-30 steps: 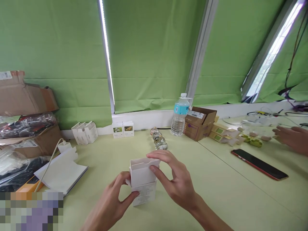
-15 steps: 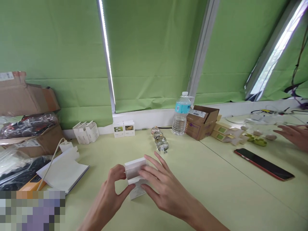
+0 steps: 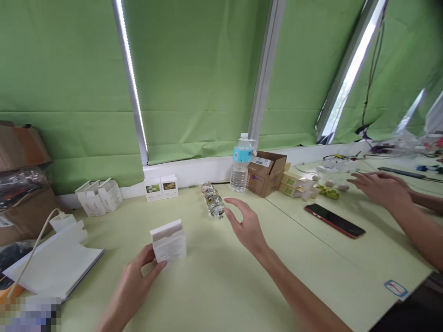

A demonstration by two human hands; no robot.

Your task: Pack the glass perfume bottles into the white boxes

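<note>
My left hand (image 3: 143, 272) grips a small white cardboard box (image 3: 170, 248) by its left side, thumb in front. The box stands upright just above or on the table, its top flap raised. My right hand (image 3: 245, 226) is away from the box, thumb and fingers apart with nothing between them. Its fingertips are beside the near end of a row of small shiny glass-like pieces (image 3: 214, 203); I cannot tell whether they touch. Behind the row's left side stand two small white boxes with pictures (image 3: 161, 188).
Several white boxes (image 3: 99, 198) stand at the left, behind an open notebook (image 3: 62, 263). A water bottle (image 3: 240, 166) and a brown carton (image 3: 266, 174) are at the back. Rightward lie cream boxes (image 3: 297, 185) and a phone (image 3: 334, 220). Another person's hands (image 3: 384, 189) are at right.
My right hand has let go of the white box and moved to the shiny pieces. My left hand still holds the box. The view has turned to the right.
</note>
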